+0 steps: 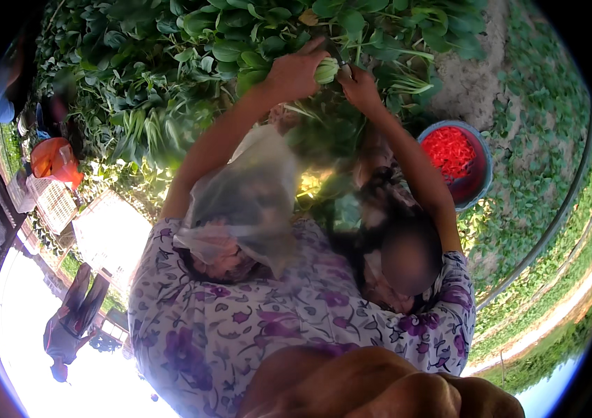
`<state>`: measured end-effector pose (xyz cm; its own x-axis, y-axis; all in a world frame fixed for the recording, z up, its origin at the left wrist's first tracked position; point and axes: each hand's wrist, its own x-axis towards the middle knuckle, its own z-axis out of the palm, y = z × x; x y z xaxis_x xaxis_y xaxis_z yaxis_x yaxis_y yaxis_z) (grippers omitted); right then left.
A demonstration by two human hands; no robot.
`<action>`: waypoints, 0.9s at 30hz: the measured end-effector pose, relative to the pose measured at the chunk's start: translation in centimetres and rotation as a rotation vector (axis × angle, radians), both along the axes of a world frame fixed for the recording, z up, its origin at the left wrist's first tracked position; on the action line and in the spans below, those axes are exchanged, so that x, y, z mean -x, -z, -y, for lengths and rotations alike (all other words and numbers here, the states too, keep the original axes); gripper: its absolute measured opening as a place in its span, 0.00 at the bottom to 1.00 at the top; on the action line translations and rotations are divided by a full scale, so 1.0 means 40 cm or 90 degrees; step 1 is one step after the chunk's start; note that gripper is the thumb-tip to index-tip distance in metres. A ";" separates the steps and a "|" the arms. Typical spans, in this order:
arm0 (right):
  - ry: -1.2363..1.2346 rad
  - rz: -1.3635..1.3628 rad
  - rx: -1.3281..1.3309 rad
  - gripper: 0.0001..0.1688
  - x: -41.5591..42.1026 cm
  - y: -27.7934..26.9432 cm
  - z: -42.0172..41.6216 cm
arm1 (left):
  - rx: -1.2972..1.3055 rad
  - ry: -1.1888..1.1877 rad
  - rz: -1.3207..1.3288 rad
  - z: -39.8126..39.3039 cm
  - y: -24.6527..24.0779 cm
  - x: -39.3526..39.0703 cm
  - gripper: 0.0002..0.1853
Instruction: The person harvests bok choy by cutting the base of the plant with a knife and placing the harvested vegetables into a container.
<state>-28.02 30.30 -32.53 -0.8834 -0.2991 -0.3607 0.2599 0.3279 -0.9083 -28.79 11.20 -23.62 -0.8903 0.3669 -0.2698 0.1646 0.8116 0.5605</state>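
Note:
Both my hands meet at the top centre, over a bed of leafy greens (228,49). My left hand (298,73) is closed around the pale green stalk base of a leafy vegetable (326,70), its index finger stretched out. Close to its right, my right hand (359,89) grips the handle of a small knife (345,67), whose dark blade lies against or beside the stalks; exact contact is unclear. A translucent plastic bag (254,193) drapes over my lap at the left.
A round tub (488,157) holding bright red strips stands at the right on bare soil. Cut greens (144,128) lie at the left. Beyond them are an orange bag (53,159), a plastic crate (53,201) and a standing person (71,324). Another person's blue clothing shows at the far left.

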 end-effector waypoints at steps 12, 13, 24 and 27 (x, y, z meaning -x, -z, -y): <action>-0.078 0.158 -0.007 0.22 0.017 0.067 0.056 | 0.148 -0.114 -0.104 0.141 0.170 -0.041 0.18; -0.094 0.130 -0.022 0.22 0.016 0.068 0.059 | 0.144 -0.112 -0.120 0.142 0.174 -0.045 0.18; -0.178 -0.102 -0.165 0.20 0.021 0.103 0.054 | 0.019 -0.239 0.064 0.167 0.112 -0.040 0.31; -0.097 0.191 -0.033 0.16 0.008 0.106 -0.009 | -0.167 -0.214 0.060 0.158 0.041 -0.064 0.34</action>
